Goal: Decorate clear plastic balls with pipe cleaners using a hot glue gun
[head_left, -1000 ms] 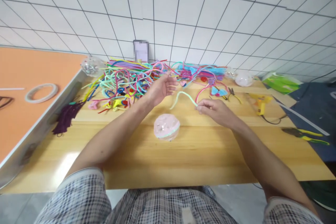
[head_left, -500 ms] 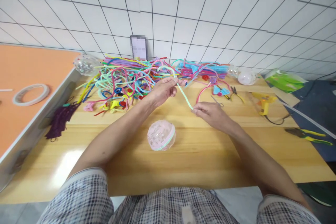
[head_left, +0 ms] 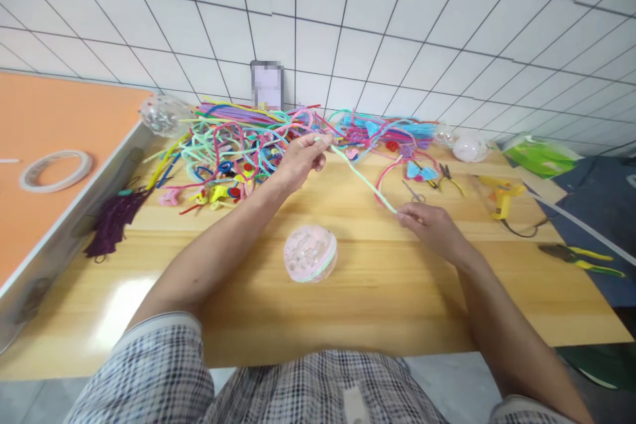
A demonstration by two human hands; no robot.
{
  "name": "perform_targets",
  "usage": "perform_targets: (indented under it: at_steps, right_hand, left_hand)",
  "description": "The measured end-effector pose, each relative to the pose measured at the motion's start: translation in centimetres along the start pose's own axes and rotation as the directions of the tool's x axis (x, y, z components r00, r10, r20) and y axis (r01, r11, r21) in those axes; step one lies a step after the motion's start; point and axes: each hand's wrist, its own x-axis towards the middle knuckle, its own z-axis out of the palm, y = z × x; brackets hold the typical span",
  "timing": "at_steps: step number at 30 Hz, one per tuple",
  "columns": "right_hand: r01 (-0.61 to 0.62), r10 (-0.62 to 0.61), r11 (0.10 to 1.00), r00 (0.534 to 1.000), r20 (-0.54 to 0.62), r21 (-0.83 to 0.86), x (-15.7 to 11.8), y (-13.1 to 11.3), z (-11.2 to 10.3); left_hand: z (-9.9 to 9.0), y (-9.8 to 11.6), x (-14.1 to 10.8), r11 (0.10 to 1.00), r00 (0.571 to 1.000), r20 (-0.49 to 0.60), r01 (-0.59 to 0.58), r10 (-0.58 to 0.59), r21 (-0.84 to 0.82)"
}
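Note:
A pale green pipe cleaner [head_left: 365,180] runs almost straight between my two hands, above the wooden table. My left hand [head_left: 304,158] pinches its upper end, in front of the pile of coloured pipe cleaners [head_left: 213,146]. My right hand [head_left: 430,225] pinches the lower end, farther right and nearer to me. Below the two hands, a clear ball [head_left: 311,253] with a pink filling and a pale green band round it rests on the table, touched by neither hand.
Pliers [head_left: 452,180], a yellow glue gun [head_left: 505,199] and larger pliers [head_left: 581,258] lie to the right. A purple tassel [head_left: 112,222] and a roll of tape [head_left: 55,171] are on the left. A phone [head_left: 267,85] leans on the tiled wall.
My right hand has moved right and slightly down, and a longer stretch of the pipe cleaner now shows between my hands. My left hand has shifted slightly left relative to the pile.

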Motion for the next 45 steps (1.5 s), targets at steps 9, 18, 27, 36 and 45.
perform_targets:
  at_steps: [9, 18, 27, 36, 45]
  right_hand:
    - [-0.052, -0.011, 0.956, 0.977, -0.213, -0.289, 0.2, 4.1, -3.1]
    - [-0.16, -0.019, 0.908, 0.908, -0.419, -0.386, 5.8, 6.7, -3.7]
    - [0.126, -0.06, 0.963, 0.962, -0.266, 0.24, 2.2, -10.3, -0.3]
    - [0.186, -0.021, 0.826, 0.954, -0.3, 0.532, 7.8, -8.9, 1.3]
    - [0.166, -0.202, 0.979, 0.835, -0.512, -0.117, 1.9, -12.2, -0.2]
  left_hand:
    - [-1.0, 0.1, -0.2, 0.949, 0.979, 0.2, -0.088, 0.027, 0.302]
    - [1.5, 1.4, -2.2, 0.952, 0.95, 0.309, -0.14, 0.052, 0.273]
    - [2.4, 2.4, -3.5, 0.845, 0.939, 0.078, -0.335, 0.334, 0.416]
    - [3.5, 5.0, -6.1, 0.76, 0.902, 0.175, -0.427, 0.394, 0.49]
    - [3.3, 5.2, -4.9, 0.888, 0.957, 0.064, -0.286, 0.283, 0.36]
